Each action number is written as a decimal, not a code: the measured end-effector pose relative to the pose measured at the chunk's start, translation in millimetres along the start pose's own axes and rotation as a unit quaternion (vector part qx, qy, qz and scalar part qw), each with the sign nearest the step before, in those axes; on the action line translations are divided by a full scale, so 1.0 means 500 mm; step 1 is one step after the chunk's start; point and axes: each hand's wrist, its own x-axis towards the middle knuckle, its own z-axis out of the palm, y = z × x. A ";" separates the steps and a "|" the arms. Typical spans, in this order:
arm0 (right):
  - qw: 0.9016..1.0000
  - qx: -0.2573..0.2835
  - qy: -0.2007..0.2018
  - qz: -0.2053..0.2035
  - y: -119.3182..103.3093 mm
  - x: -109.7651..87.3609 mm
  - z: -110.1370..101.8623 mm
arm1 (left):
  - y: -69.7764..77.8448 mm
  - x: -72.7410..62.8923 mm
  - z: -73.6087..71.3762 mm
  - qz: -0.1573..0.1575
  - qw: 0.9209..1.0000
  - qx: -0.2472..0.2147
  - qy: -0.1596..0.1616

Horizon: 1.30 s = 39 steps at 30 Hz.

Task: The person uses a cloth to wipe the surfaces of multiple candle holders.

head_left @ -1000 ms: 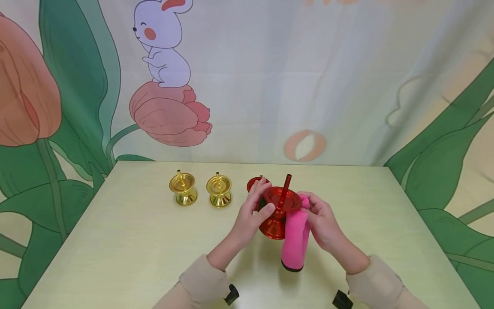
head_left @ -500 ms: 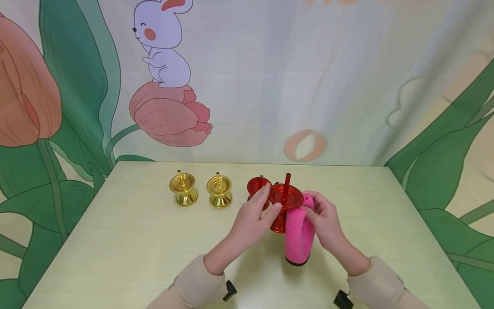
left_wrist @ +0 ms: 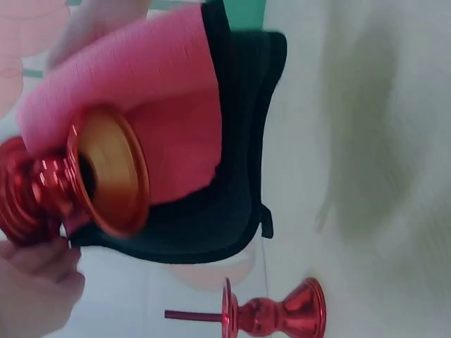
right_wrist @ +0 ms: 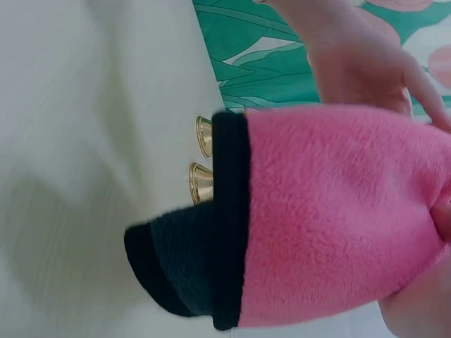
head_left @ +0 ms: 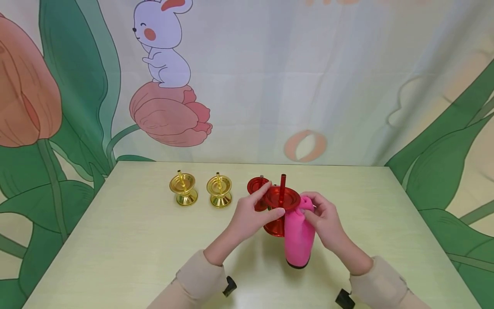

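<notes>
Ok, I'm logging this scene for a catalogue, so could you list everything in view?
Raised red holder: one, shiny red, above the table, in the left hand
Cloth: one, pink with a dark side and black edging, against the raised holder
Standing red holder: one, red, on the table behind the raised one
Gold holders: two, gold, upright toward the table's back left
Table: one, pale yellow, beneath everything
Printed backdrop: one, whitish with rabbit, tulips and green leaves, behind the table
Sleeves: two, beige, on the forearms
Left hand: one, bare, gripping the raised holder
Right hand: one, bare, pinching the cloth
</notes>
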 end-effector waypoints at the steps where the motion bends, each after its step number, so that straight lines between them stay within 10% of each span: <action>1: 1.000 0.019 -0.011 -0.002 0.001 0.000 -0.003 | -0.001 0.000 -0.004 0.008 1.000 -0.006 -0.019; 8: 0.992 0.112 -0.064 -0.008 0.011 0.002 -0.017 | -0.003 -0.001 -0.023 0.049 0.994 -0.022 -0.099; 16: 0.998 0.070 0.004 -0.006 0.014 0.005 -0.020 | 0.014 0.003 -0.021 -0.003 1.000 0.010 -0.025; 21: 0.999 0.004 0.042 -0.006 0.014 0.006 -0.017 | 0.030 0.001 -0.009 -0.008 0.997 0.064 -0.047; 31: 0.996 -0.086 0.024 -0.028 0.013 -0.001 -0.005 | 0.022 0.009 0.020 -0.020 0.993 0.117 -0.002; 39: 0.999 0.024 -0.035 0.031 0.007 0.003 -0.029 | 0.005 0.017 0.000 0.005 0.996 -0.012 -0.091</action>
